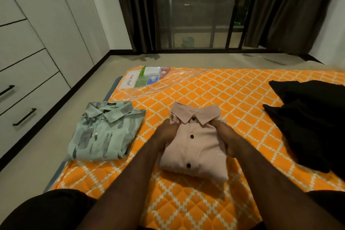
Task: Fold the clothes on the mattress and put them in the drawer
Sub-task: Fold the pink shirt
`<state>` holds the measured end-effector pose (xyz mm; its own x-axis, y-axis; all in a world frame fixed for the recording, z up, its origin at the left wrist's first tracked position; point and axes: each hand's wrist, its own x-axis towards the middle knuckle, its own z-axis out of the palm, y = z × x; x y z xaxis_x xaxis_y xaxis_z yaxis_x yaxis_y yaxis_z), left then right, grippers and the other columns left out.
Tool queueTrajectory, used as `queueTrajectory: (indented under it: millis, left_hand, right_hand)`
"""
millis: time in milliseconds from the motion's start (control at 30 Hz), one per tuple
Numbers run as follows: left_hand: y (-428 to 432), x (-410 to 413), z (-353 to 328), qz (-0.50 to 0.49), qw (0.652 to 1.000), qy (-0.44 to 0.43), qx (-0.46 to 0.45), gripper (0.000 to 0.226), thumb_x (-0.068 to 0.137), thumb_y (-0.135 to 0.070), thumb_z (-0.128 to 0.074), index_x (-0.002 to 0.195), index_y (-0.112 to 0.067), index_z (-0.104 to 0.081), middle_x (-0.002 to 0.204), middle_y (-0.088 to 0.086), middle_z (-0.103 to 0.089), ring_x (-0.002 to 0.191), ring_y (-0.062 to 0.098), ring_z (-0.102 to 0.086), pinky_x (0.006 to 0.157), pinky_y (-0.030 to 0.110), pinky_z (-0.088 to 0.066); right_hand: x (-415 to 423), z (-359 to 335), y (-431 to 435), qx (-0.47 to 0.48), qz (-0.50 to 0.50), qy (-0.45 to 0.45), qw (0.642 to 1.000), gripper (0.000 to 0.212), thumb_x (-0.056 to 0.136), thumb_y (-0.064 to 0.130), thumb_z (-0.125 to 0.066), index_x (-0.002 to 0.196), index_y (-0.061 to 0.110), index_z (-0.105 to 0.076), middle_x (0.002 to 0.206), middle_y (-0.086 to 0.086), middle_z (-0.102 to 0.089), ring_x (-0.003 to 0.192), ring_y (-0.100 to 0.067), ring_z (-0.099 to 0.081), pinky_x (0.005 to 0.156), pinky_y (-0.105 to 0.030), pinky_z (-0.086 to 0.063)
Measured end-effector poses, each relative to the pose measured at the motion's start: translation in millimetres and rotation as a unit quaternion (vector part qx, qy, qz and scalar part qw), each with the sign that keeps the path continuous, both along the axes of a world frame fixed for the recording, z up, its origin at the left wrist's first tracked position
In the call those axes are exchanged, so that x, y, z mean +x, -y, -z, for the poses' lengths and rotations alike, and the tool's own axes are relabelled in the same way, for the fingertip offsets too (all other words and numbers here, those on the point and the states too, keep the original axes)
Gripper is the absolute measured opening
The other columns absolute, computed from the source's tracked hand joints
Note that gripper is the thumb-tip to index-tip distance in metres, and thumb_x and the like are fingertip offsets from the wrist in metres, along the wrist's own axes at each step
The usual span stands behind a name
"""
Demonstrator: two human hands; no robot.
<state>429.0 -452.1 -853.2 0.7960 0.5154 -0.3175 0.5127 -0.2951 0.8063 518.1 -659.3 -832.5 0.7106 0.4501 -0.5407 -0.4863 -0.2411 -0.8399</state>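
Observation:
A folded pale pink shirt [197, 144] with dark buttons lies collar-up on the orange patterned mattress [242, 99]. My left hand [168, 134] grips its left side below the collar, and my right hand [226, 138] grips its right side. A folded green patterned shirt [104, 132] lies to the left, near the mattress edge. A heap of black clothing [309, 121] lies unfolded at the right. White drawers [28, 99] with black handles stand along the left wall.
Loose clear plastic wrap with a printed label [147, 78] covers the far left corner of the mattress. Bare floor [28, 173] runs between the mattress and the drawers. Dark curtains and a glass door [196, 15] fill the far wall.

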Motion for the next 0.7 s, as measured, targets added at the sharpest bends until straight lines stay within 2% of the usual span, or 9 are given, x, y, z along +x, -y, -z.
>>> queueTrajectory:
  millis: [33,100,233,333,433,500,533,600,700]
  left_hand:
    - [-0.1,-2.1,-0.7,0.014,1.000,0.004,0.004,0.071,0.092,-0.079,-0.038,0.143,-0.032,-0.050,0.145,0.003,-0.056,0.119,0.030,-0.059,0.092,0.039,-0.049]
    - [-1.3,-8.1,-6.7,0.022,0.999,0.032,0.010,0.053,0.104,-0.058,-0.035,0.150,-0.032,-0.040,0.150,0.006,-0.050,0.129,0.034,-0.053,0.090,0.037,-0.044]
    - [-17.4,-28.8,-32.5,-0.033,0.990,0.121,0.060,0.036,0.109,-0.034,-0.037,0.143,-0.028,-0.051,0.142,0.005,-0.057,0.127,0.031,-0.054,0.085,0.032,-0.039]
    - [-46.8,-47.6,-61.3,-0.078,0.976,0.158,0.126,0.032,0.108,-0.026,-0.039,0.133,-0.021,-0.058,0.131,0.006,-0.064,0.119,0.027,-0.058,0.080,0.030,-0.037]
    - [-92.6,-77.0,-94.0,-0.102,0.959,0.141,0.223,0.024,0.107,-0.027,-0.043,0.119,-0.016,-0.061,0.120,0.013,-0.067,0.111,0.032,-0.061,0.074,0.032,-0.037]
    - [-127.5,-100.2,-111.2,-0.141,0.948,0.117,0.261,0.025,0.105,-0.030,-0.044,0.119,-0.020,-0.062,0.120,0.011,-0.067,0.110,0.033,-0.061,0.080,0.034,-0.044]
    - [-143.7,-112.9,-118.8,-0.162,0.943,0.109,0.271,0.023,0.105,-0.031,-0.044,0.116,-0.023,-0.062,0.118,0.009,-0.068,0.109,0.032,-0.062,0.083,0.035,-0.047]
    - [-170.8,-137.1,-125.7,-0.199,0.933,0.110,0.280,0.019,0.105,-0.029,-0.044,0.110,-0.024,-0.062,0.115,0.007,-0.069,0.107,0.030,-0.063,0.082,0.033,-0.045]
    - [-206.4,-167.1,-115.6,-0.230,0.928,0.083,0.282,0.023,0.105,-0.030,-0.044,0.118,-0.022,-0.062,0.121,0.010,-0.068,0.112,0.031,-0.062,0.085,0.033,-0.045]
  right_hand:
    - [-4.2,-5.9,-1.1,0.023,-0.029,0.001,0.999,0.049,0.090,0.053,-0.070,0.123,0.016,-0.070,0.110,-0.015,-0.076,0.097,-0.039,-0.074,0.087,-0.052,-0.059]
    - [-13.1,-15.4,-6.2,0.048,-0.032,0.024,0.998,0.039,0.094,0.045,-0.068,0.119,0.015,-0.072,0.107,-0.016,-0.077,0.094,-0.040,-0.074,0.089,-0.055,-0.059]
    - [-32.0,-35.8,-34.0,0.102,0.018,0.162,0.981,0.026,0.099,0.040,-0.065,0.112,0.019,-0.074,0.103,-0.010,-0.078,0.085,-0.030,-0.076,0.074,-0.046,-0.059]
    - [-46.5,-48.7,-68.6,0.132,0.057,0.209,0.967,0.027,0.098,0.037,-0.068,0.116,0.017,-0.071,0.105,-0.008,-0.077,0.091,-0.027,-0.075,0.071,-0.042,-0.060]
    - [-62.3,-50.6,-119.6,0.136,0.052,0.241,0.960,0.027,0.094,0.042,-0.071,0.110,0.021,-0.073,0.102,-0.004,-0.077,0.096,-0.027,-0.074,0.081,-0.049,-0.060]
    - [-75.7,-56.1,-156.6,0.140,0.025,0.265,0.954,0.027,0.096,0.039,-0.068,0.112,0.018,-0.072,0.103,-0.002,-0.076,0.097,-0.024,-0.071,0.077,-0.036,-0.056]
    - [-82.3,-60.1,-174.8,0.144,0.023,0.272,0.951,0.026,0.098,0.036,-0.066,0.114,0.017,-0.071,0.104,-0.002,-0.075,0.098,-0.023,-0.070,0.075,-0.031,-0.052]
    - [-91.1,-62.1,-210.0,0.157,-0.008,0.242,0.957,0.025,0.098,0.036,-0.067,0.115,0.018,-0.070,0.106,-0.003,-0.074,0.098,-0.022,-0.069,0.078,-0.032,-0.053]
    - [-101.6,-51.2,-262.8,0.120,-0.087,0.146,0.978,0.038,0.090,0.045,-0.070,0.118,0.019,-0.069,0.111,-0.008,-0.074,0.100,-0.030,-0.071,0.092,-0.052,-0.059]
